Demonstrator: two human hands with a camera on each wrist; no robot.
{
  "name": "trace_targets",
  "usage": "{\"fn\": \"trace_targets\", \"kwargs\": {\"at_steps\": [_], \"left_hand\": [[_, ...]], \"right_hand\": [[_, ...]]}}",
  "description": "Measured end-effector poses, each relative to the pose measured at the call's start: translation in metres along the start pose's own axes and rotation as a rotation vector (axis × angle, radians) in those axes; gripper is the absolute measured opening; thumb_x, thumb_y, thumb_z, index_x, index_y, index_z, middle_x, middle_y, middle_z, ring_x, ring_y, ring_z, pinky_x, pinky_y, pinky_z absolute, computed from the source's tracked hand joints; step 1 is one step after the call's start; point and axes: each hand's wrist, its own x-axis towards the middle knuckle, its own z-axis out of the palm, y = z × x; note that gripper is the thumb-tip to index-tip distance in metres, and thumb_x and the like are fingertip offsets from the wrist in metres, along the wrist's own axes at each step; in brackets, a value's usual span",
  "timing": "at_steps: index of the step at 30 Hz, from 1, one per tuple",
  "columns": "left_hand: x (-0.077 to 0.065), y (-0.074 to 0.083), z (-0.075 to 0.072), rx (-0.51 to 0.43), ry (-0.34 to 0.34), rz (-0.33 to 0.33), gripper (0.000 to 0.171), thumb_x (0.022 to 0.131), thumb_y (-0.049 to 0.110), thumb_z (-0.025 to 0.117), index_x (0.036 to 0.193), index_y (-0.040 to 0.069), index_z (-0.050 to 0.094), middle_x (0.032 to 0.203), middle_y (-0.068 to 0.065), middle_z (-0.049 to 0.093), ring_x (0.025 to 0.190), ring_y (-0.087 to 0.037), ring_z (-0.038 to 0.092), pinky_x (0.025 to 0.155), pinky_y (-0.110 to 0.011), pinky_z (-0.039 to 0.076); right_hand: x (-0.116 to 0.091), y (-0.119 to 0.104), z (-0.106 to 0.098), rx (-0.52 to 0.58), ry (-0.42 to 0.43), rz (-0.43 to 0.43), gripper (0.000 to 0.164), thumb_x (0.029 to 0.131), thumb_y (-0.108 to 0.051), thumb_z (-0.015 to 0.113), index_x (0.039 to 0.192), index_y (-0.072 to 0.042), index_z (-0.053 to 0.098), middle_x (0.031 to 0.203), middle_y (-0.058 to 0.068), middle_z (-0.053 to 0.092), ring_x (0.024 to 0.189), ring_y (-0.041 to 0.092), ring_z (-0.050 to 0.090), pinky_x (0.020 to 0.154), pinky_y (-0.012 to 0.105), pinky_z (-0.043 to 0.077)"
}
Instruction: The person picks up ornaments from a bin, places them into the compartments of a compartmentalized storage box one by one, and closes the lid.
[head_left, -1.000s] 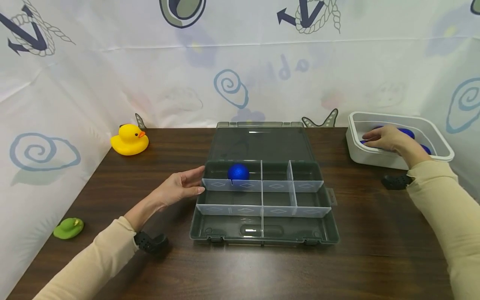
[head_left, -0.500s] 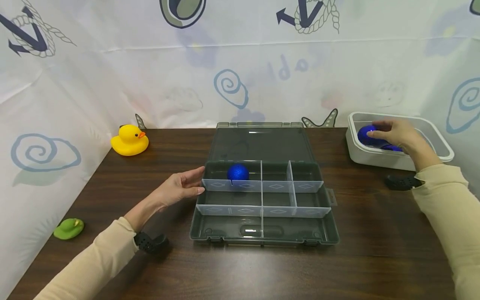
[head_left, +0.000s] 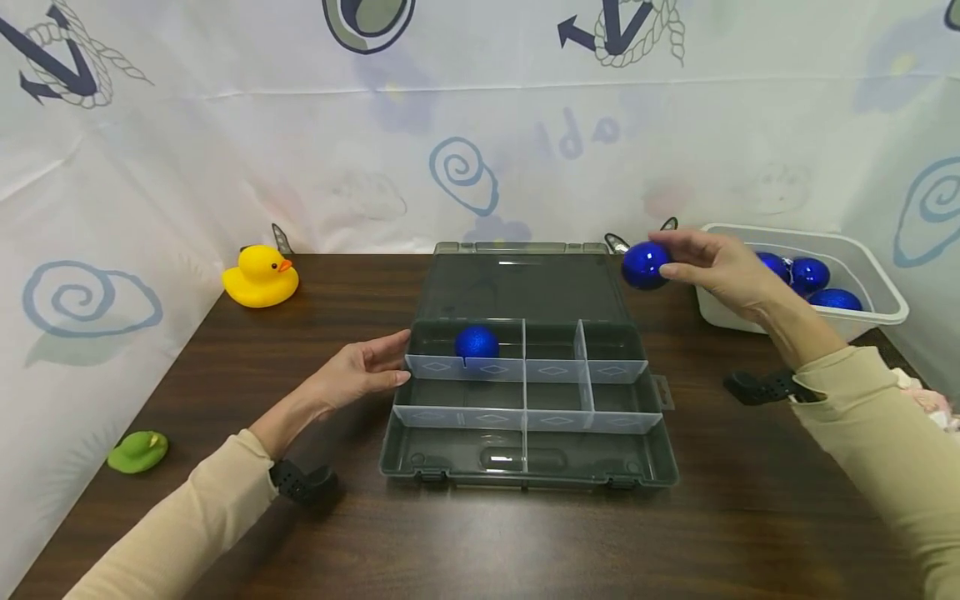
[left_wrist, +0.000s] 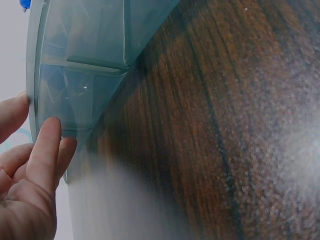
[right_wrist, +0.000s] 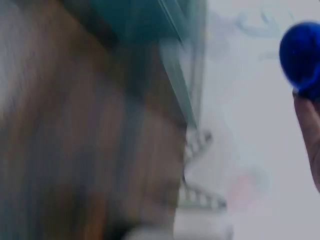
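In the head view my right hand (head_left: 723, 271) pinches a shiny blue Christmas bauble (head_left: 646, 266) between thumb and fingers, in the air just right of the raised lid. The same bauble (right_wrist: 302, 55) shows at the right edge of the right wrist view, with a finger (right_wrist: 307, 122) under it. A grey see-through divider box (head_left: 450, 462) lies with its lid back. One glittery blue bauble (head_left: 477, 342) sits in its back left compartment. My left hand (head_left: 356, 375) rests against the box's left side, fingers fairly straight; the left wrist view shows them along the wall (left_wrist: 80, 100).
A white tub (head_left: 738, 315) at the back right holds several blue baubles (head_left: 810, 273). A yellow rubber duck (head_left: 260, 279) stands at the back left, a small green duck (head_left: 137, 452) at the left edge. A patterned white curtain (head_left: 525, 167) closes off the back.
My right hand has lifted the shiny bauble out of the white tub and moved left with it towards the box. The left hand has stayed at the box's side.
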Motion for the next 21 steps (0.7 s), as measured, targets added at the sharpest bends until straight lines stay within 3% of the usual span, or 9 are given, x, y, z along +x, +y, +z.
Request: {"fn": "trace_targets", "kwargs": {"at_steps": [3,11,14,21], "left_hand": [[0.001,0.000,0.001,-0.006,-0.001,0.004,0.073,0.090,0.013,0.063,0.148,-0.001,0.021,0.155,-0.019,0.018,0.137,-0.039,0.031,0.100,-0.036,0.040],[0.001,0.000,0.000,-0.017,0.001,0.003,0.073,0.090,0.012,0.063,0.148,-0.001,0.021,0.155,-0.019,0.018,0.137,-0.039,0.030,0.099,-0.036,0.041],[0.001,0.000,0.000,-0.019,0.000,-0.004,0.074,0.090,0.012,0.063,0.148,0.000,0.021,0.155,-0.019,0.018,0.137,-0.038,0.030,0.099,-0.036,0.041],[0.001,-0.001,0.001,-0.022,0.007,0.000,0.074,0.090,0.013,0.064,0.148,0.000,0.021,0.155,-0.019,0.018,0.136,-0.039,0.030,0.099,-0.036,0.041]], "right_hand": [[0.007,-0.003,0.025,0.047,-0.139,-0.081,0.049,0.092,-0.010,0.061,0.137,0.000,0.044,0.131,0.004,0.056,0.114,0.005,0.055,0.092,0.015,0.047],[0.021,-0.007,0.064,-0.018,-0.399,-0.188,0.043,0.089,-0.010,0.065,0.129,-0.001,0.051,0.127,0.015,0.057,0.118,0.022,0.056,0.098,0.029,0.048],[0.025,-0.006,0.074,-0.044,-0.430,-0.207,0.043,0.088,-0.010,0.066,0.127,-0.001,0.053,0.127,0.015,0.057,0.119,0.028,0.054,0.099,0.035,0.047],[0.028,-0.003,0.088,-0.078,-0.411,-0.266,0.043,0.084,-0.006,0.069,0.125,0.002,0.055,0.125,0.017,0.058,0.119,0.032,0.054,0.099,0.041,0.047]]}}
